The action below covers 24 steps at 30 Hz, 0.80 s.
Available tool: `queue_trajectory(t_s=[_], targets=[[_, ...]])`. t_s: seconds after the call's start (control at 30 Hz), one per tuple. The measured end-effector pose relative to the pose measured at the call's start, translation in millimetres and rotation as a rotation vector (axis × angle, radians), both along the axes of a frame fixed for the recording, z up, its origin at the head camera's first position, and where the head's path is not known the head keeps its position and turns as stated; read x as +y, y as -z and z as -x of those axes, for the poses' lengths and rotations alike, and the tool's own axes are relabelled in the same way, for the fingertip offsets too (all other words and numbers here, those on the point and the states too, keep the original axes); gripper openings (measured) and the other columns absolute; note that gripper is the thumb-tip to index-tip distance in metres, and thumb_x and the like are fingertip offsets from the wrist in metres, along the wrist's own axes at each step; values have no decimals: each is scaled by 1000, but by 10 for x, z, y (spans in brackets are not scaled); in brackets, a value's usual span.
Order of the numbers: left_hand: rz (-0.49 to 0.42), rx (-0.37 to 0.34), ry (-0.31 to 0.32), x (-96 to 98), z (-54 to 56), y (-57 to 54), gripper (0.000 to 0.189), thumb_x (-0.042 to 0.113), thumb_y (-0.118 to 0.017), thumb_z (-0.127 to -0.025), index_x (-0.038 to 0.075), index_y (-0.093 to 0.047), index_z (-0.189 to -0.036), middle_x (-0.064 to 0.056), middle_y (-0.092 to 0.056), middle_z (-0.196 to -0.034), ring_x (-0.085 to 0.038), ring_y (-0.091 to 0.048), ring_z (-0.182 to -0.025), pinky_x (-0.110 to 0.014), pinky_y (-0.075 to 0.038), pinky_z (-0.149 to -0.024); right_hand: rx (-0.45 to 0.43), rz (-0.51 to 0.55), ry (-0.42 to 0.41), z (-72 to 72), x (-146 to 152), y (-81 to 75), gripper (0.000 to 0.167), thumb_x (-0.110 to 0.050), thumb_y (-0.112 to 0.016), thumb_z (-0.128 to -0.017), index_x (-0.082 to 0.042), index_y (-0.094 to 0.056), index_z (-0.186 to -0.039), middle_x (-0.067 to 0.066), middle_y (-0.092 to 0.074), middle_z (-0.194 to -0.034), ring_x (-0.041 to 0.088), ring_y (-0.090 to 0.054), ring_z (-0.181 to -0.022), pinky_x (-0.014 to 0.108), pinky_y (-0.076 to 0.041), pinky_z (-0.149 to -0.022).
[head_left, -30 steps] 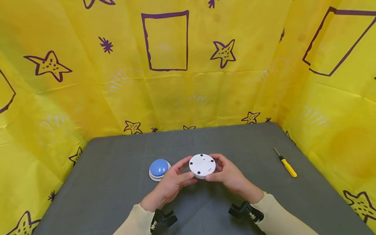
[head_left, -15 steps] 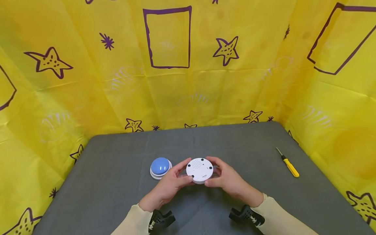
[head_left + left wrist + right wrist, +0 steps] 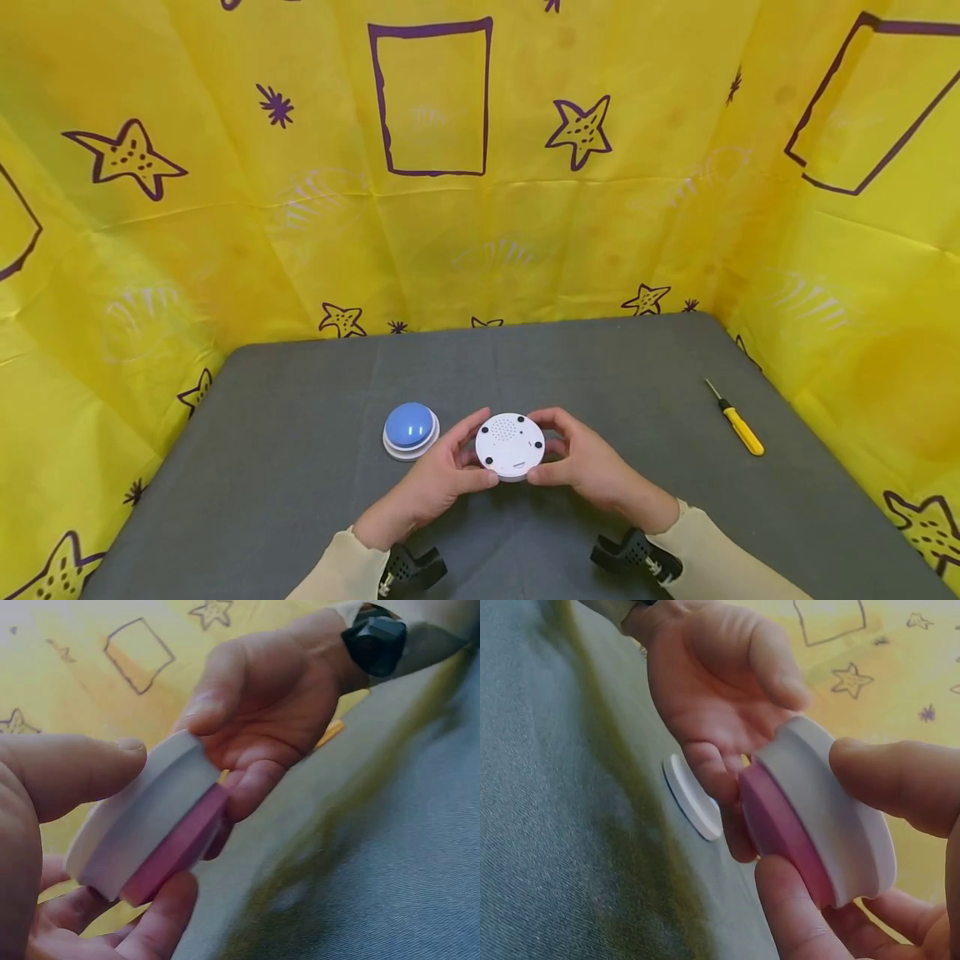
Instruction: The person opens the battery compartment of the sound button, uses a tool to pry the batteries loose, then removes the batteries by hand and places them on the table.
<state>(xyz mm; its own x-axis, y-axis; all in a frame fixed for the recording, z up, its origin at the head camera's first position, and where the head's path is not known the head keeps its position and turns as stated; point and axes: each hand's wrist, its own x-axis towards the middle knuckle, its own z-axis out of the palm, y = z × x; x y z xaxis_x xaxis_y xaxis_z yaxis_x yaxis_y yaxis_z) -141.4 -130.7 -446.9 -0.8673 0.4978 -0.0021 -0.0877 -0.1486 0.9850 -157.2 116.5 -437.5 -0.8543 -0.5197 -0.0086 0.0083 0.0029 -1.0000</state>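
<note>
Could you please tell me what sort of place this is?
Probably a makeshift recording booth: yellow starfish-print fabric encloses a gray tabletop on three sides, and the person wears black wrist-mounted devices.

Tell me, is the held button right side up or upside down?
Upside down: the button has its white base and black feet facing up, pink top below.

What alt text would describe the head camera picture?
A person's left hand and right hand hold a white disc over a grey table; a blue and white button lies left, a yellow-handled screwdriver right, patterned yellow cloth behind.
</note>
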Motion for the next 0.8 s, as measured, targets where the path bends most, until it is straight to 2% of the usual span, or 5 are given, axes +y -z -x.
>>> queue_trajectory(t_s=[0.17, 0.3, 0.53, 0.67, 0.8], targets=[[55, 39, -47, 47, -43, 26, 89, -6, -76, -84, -5, -20, -154, -24, -39, -146, -27, -56, -112, -28, -50, -89, 4, -30, 31, -44, -14, -6, 71, 4, -83, -77, 5, -41, -135, 22, -42, -136, 31, -59, -109, 31, -53, -82], [68, 54, -67, 69, -76, 22, 89, -8, -75, -84, -6, -20, -154, -25, -44, -141, -26, -59, -105, -27, -51, -86, -17, -36, 54, -70, -27, 1, 73, 6, -83, -76, 5, -40, -135, 22, -41, -138, 30, -60, -109, 30, -53, -81], [120, 85, -89, 61, -115, 16, 83, -4, -79, -82, -6, -32, -149, -22, -55, -129, -26, -61, -103, -28, -52, -84, -8, -41, 43, -96, -58, 62, 83, 8, -83, -75, 5, -37, -143, 21, -40, -140, 30, -59, -109, 31, -54, -81], [199, 101, -89, 38, -131, 54, 80, -2, -82, -80, -4, -38, -146, -19, -59, -125, -24, -63, -98, -27, -53, -81, 31, -157, 30, -108, -56, 89, 82, 3, -86, -73, 0, -42, -142, 17, -46, -137, 28, -59, -109, 31, -53, -79], [254, 99, -86, 25, -147, 101, 80, -2, -84, -77, -2, -41, -145, -17, -60, -125, -24, -64, -98, -27, -54, -80, 61, -283, 21, -116, -43, 90, 81, -8, -90, -72, -6, -46, -140, 11, -50, -134, 26, -60, -109, 32, -51, -78]])
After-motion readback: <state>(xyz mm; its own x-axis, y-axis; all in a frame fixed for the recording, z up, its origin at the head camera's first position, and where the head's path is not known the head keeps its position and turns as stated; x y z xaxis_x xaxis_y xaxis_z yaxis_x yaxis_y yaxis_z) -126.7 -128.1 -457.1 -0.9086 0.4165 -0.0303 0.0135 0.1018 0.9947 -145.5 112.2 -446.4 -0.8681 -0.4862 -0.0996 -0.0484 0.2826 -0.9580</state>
